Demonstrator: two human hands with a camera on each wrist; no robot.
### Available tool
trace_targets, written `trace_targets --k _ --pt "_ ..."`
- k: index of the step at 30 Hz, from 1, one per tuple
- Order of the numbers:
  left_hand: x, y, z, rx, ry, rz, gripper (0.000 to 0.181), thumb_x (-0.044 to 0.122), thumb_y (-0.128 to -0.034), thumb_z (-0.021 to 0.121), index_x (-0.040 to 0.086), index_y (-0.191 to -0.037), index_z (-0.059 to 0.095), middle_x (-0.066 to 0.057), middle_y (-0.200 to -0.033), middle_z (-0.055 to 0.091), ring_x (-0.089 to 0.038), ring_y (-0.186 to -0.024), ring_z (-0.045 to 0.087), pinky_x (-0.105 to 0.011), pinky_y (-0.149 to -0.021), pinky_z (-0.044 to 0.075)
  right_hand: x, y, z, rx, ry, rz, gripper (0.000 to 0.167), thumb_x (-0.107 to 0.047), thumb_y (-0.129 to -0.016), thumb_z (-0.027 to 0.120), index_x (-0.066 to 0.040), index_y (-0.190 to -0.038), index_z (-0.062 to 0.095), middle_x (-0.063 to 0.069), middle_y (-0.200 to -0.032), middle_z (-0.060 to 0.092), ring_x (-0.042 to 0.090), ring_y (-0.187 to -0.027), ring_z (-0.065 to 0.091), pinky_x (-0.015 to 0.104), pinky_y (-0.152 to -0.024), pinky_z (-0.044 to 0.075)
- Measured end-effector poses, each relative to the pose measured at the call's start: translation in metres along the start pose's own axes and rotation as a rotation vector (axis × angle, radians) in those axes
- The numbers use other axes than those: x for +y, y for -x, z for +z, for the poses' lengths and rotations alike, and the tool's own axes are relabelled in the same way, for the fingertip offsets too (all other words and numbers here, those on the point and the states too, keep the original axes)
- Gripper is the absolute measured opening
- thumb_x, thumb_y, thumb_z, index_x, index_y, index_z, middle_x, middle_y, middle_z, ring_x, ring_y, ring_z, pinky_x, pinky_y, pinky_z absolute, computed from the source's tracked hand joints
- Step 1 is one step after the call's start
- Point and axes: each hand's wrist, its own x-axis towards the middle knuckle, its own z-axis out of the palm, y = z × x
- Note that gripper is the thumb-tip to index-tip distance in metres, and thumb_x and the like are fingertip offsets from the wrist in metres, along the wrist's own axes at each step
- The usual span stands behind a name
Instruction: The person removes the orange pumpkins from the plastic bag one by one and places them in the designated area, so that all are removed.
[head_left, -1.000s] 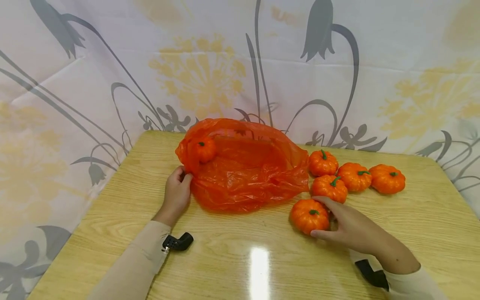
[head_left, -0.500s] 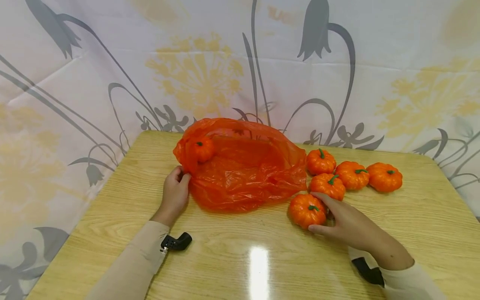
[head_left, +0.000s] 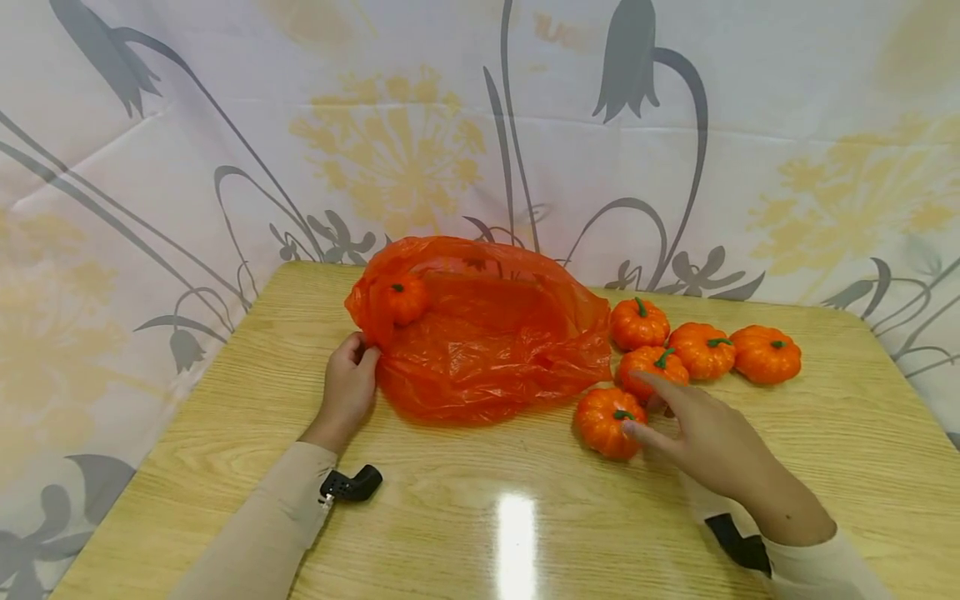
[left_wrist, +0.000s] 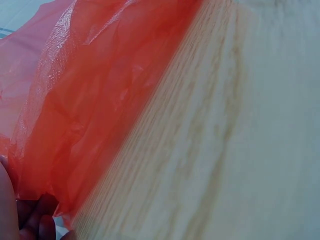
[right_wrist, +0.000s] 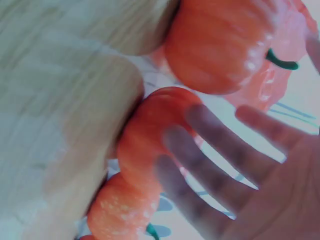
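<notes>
A thin, see-through orange plastic bag lies spread on the table with its mouth facing right. Inside its left end sits a small orange pumpkin. My left hand pinches the bag's lower left edge; in the left wrist view its curled fingers show beside the film. At the front right is another pumpkin with a green stem, resting on the table. Close at its right side is my right hand, fingers spread and holding nothing. Whether the thumb touches that pumpkin, I cannot tell.
Several more pumpkins cluster behind the front one, among them a near one, a back one and the rightmost. The wooden table ends at the back against a flower-printed cloth.
My right hand has loosened from the front pumpkin, its fingers moving away to the right. That pumpkin stays in place. The left hand and the bag have not visibly moved.
</notes>
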Motion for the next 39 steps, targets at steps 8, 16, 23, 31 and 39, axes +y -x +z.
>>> trace_targets --k 8,16,23,31,39 --pt "-0.001 0.0 0.001 0.025 0.004 0.025 0.024 0.01 -0.0991 0.046 -0.003 -0.112 0.062 -0.018 -0.104 0.059 -0.022 -0.093 0.05 -0.015 -0.076 0.041 -0.011 0.005 -0.002 0.21 -0.039 -0.132 0.049 -0.035 -0.094 0.068 -0.015 -0.137 0.057 0.012 -0.132 0.06 0.035 -0.121 0.054 0.059 -0.091 0.047" --pt "0.0 0.0 0.002 0.042 -0.012 0.039 0.023 0.009 -0.0979 0.047 -0.003 -0.11 0.063 -0.017 -0.1 0.059 -0.021 -0.09 0.051 -0.016 -0.074 0.041 -0.023 0.007 -0.004 0.307 -0.044 -0.291 0.055 -0.018 -0.085 0.078 -0.018 -0.136 0.058 0.006 -0.139 0.054 0.028 -0.127 0.05 0.054 -0.096 0.046" --pt "-0.001 0.0 0.002 0.036 -0.012 0.039 0.022 0.009 -0.0986 0.046 -0.002 -0.109 0.062 -0.018 -0.1 0.058 -0.021 -0.09 0.05 -0.017 -0.075 0.041 -0.04 0.011 0.004 0.316 -0.015 -0.403 0.058 -0.018 -0.082 0.08 -0.018 -0.137 0.058 0.006 -0.139 0.055 0.024 -0.128 0.049 0.037 -0.096 0.046" --pt "-0.002 0.001 0.002 0.041 -0.015 0.039 0.021 0.009 -0.0984 0.046 -0.002 -0.106 0.062 -0.017 -0.097 0.056 -0.021 -0.089 0.05 -0.018 -0.073 0.04 -0.066 0.011 0.026 0.267 -0.021 -0.521 0.052 -0.031 -0.089 0.074 -0.023 -0.137 0.057 -0.001 -0.137 0.055 0.021 -0.126 0.052 0.046 -0.098 0.049" --pt "0.0 -0.001 0.004 0.03 -0.01 0.038 0.021 0.009 -0.0984 0.046 -0.003 -0.108 0.061 -0.016 -0.099 0.056 -0.021 -0.091 0.049 -0.017 -0.074 0.04 -0.091 -0.002 0.034 0.205 -0.026 -0.563 0.053 -0.04 -0.092 0.069 -0.027 -0.141 0.054 0.003 -0.141 0.053 0.024 -0.131 0.051 0.049 -0.101 0.049"
